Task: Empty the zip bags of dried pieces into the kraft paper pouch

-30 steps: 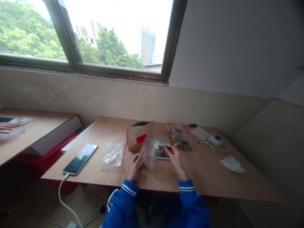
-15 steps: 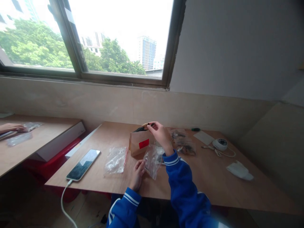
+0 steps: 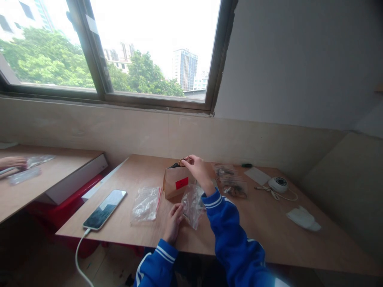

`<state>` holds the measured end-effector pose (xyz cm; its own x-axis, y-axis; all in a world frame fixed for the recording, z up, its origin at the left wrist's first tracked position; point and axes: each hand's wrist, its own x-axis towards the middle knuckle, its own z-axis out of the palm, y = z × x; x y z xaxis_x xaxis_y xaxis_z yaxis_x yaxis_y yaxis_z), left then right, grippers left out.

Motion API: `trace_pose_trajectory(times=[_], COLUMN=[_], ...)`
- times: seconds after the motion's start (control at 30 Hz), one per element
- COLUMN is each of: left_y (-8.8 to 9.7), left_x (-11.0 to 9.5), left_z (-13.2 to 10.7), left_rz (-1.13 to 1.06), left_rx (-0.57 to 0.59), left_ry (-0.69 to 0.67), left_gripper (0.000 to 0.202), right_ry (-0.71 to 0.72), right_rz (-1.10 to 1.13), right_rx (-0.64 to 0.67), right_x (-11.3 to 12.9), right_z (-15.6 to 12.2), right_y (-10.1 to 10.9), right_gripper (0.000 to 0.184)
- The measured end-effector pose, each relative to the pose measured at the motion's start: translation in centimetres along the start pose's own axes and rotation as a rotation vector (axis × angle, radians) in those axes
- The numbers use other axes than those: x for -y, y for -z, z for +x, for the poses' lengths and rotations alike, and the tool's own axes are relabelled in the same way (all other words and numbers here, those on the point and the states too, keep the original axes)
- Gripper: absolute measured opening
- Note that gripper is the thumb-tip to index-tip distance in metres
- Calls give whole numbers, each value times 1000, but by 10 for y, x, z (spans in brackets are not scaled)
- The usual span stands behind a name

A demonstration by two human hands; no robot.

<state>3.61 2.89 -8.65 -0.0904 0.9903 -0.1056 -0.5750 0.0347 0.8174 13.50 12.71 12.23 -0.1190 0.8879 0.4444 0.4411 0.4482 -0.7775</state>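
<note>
A brown paper bag (image 3: 177, 183) with a red sticker stands open on the wooden table (image 3: 263, 227). Over its mouth, my right hand (image 3: 196, 169) pinches a small object I cannot make out. My left hand (image 3: 174, 217) rests at the table's near edge and grips a crumpled clear plastic bag (image 3: 192, 205). Both sleeves are blue with white stripes. A second clear bag (image 3: 145, 203) with a red zip strip lies flat to the left of the paper bag.
A phone (image 3: 104, 209) on a white cable lies at the table's left. Filled clear bags (image 3: 231, 182), a white card (image 3: 256, 174), a round white device (image 3: 278, 183) and a crumpled tissue (image 3: 303, 219) sit to the right. Another person's hand (image 3: 12, 162) rests on the neighbouring table.
My right hand rose from the flat item behind the plastic bag and moved to the paper bag's mouth. My left hand stayed on the clear bag. The view shifted slightly.
</note>
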Motion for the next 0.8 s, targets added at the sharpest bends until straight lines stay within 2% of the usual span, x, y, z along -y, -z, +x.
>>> trace_pose_trajectory(times=[0.1, 0.27, 0.47, 0.57, 0.67, 0.8], left_y=[1, 2, 0, -1, -2, -5], left_x=[0, 1, 0, -2, -3, -4], left_z=[1, 2, 1, 0, -1, -2], left_rz=[-1, -20, -29, -42, -26, 40], left_rx=[7, -9, -20, -14, -10, 0], left_ry=[13, 18, 15, 16, 14, -14], left_gripper=[25, 27, 27, 28, 30, 34], right_ry=[68, 121, 202, 251, 191, -59], right_rz=[-62, 21, 9, 4, 100, 255], right_rx=[69, -5, 39, -35, -184, -362], right_x=[3, -1, -13, -17, -30, -72], right_z=[2, 3, 5, -1, -22, -78], right_y=[3, 4, -1, 3, 12, 17], right_gripper=[15, 26, 27, 31, 30, 24])
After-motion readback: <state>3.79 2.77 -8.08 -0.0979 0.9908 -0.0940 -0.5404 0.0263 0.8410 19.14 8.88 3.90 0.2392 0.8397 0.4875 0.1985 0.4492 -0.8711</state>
